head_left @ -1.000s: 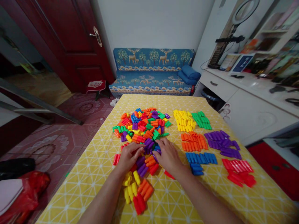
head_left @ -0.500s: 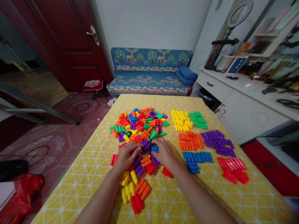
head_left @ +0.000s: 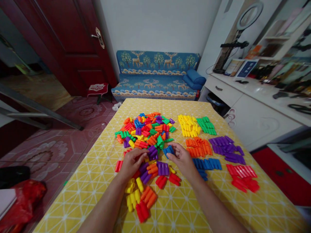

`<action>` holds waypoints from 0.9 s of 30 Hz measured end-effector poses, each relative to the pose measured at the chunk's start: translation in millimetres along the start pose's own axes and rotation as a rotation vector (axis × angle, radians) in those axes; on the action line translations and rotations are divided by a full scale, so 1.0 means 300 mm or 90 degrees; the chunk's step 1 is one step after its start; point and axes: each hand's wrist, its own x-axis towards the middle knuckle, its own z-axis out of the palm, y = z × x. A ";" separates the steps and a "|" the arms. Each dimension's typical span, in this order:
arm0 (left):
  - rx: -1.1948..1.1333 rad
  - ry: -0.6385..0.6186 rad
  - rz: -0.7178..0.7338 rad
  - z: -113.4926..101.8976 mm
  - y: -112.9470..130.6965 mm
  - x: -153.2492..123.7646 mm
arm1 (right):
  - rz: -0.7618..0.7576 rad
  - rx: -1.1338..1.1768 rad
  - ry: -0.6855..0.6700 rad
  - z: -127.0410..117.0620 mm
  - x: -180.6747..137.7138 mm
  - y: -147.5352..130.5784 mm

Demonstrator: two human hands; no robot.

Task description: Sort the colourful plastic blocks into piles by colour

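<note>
Head view: right hand [head_left: 181,159] is mostly closed, thumb and fingers pinching a blue piece [head_left: 168,151] beside the near right edge of the mixed pile [head_left: 145,132]; left hand [head_left: 132,161] is half curled at the pile's near side, fingertips by a purple piece [head_left: 153,152], and from here I can't tell if it's gripped. Right of the pile, on the yellow tablecloth [head_left: 184,210]: separate yellow group [head_left: 189,125], green group [head_left: 206,125], orange group [head_left: 198,147], purple group [head_left: 224,147], blue group [head_left: 210,164], red group [head_left: 241,171].

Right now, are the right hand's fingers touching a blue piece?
Touching. The head view shows the right hand holding a blue piece, its fingers pressed against it.
</note>
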 end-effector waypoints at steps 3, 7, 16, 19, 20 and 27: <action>-0.008 0.003 -0.008 0.002 -0.001 -0.001 | 0.002 -0.019 0.005 -0.089 -0.043 -0.008; -0.009 0.002 -0.005 0.003 -0.003 -0.002 | 0.042 -0.117 0.135 -0.289 -0.128 0.024; -0.008 -0.007 -0.014 0.002 -0.006 -0.002 | 0.148 -0.319 0.049 -0.637 -0.332 0.148; -0.008 -0.005 -0.017 0.001 -0.004 -0.002 | 0.098 -0.334 0.058 -0.620 -0.340 0.163; -0.009 -0.005 -0.017 0.001 -0.004 -0.002 | 0.081 -0.336 0.078 -0.612 -0.338 0.167; -0.014 0.006 -0.009 0.006 -0.012 -0.003 | 0.032 -0.358 0.123 -0.566 -0.322 0.196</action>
